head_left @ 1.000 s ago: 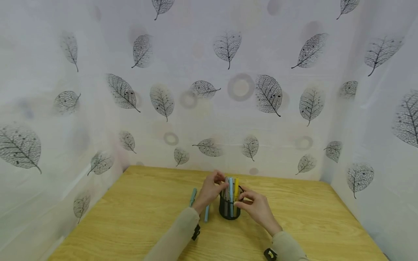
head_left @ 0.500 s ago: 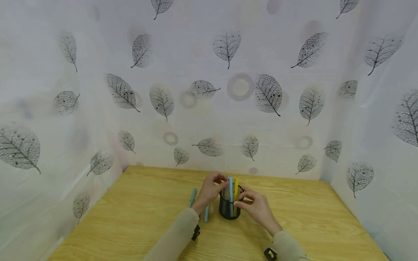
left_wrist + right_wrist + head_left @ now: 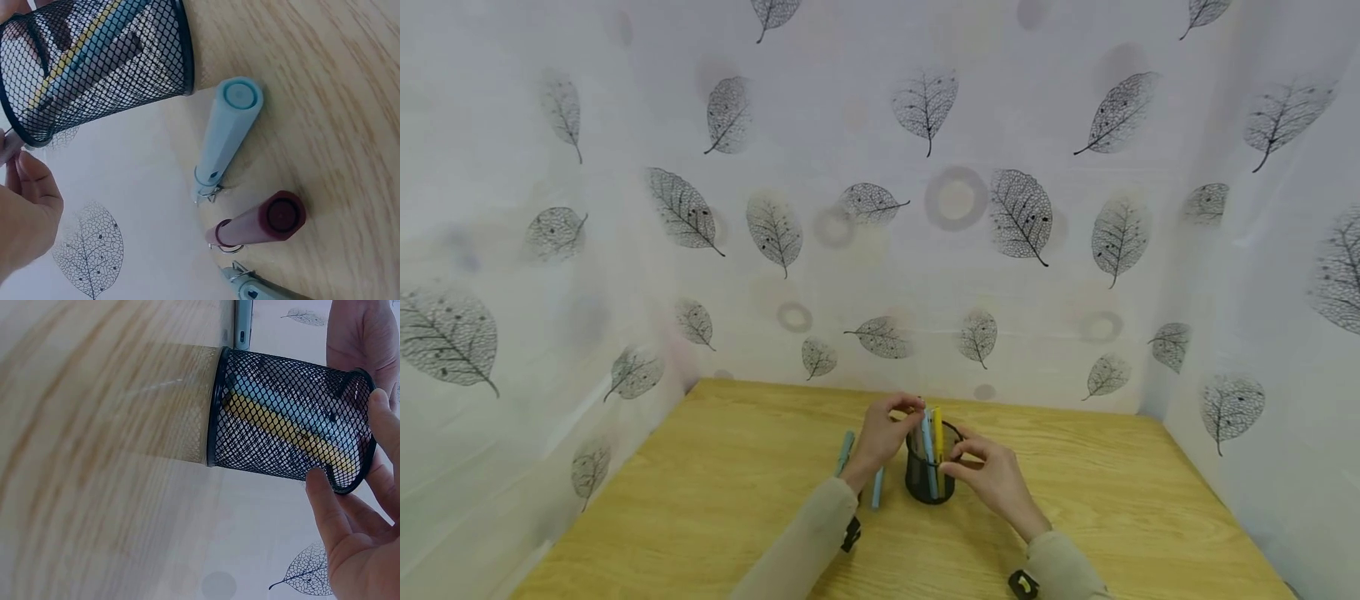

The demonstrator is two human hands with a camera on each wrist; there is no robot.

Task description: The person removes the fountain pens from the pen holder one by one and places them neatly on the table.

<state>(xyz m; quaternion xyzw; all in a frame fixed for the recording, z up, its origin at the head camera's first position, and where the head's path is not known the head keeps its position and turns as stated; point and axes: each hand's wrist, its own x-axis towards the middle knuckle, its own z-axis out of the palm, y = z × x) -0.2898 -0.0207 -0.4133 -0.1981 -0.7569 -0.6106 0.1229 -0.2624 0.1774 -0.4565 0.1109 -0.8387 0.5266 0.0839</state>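
A black mesh pen holder stands upright on the table, with a yellow pen, a light blue pen and a darker pen leaning inside. My right hand grips its rim from the right, fingers and thumb on either side of the mesh wall. At the rim's left, my left hand pinches the end of a greyish-mauve pen; most of that pen is hidden. Beside the holder lie a light blue pen, a maroon pen and a grey-green pen.
The wooden table runs back to a pale leaf-patterned curtain, which also encloses both sides. The loose pens lie close to my left forearm, and the maroon one is hidden in the head view.
The light blue and yellow pens in the holder now lean further left at their tops. The dark pen top beside my left fingers has dropped from sight. Both hands stay nearly in place.
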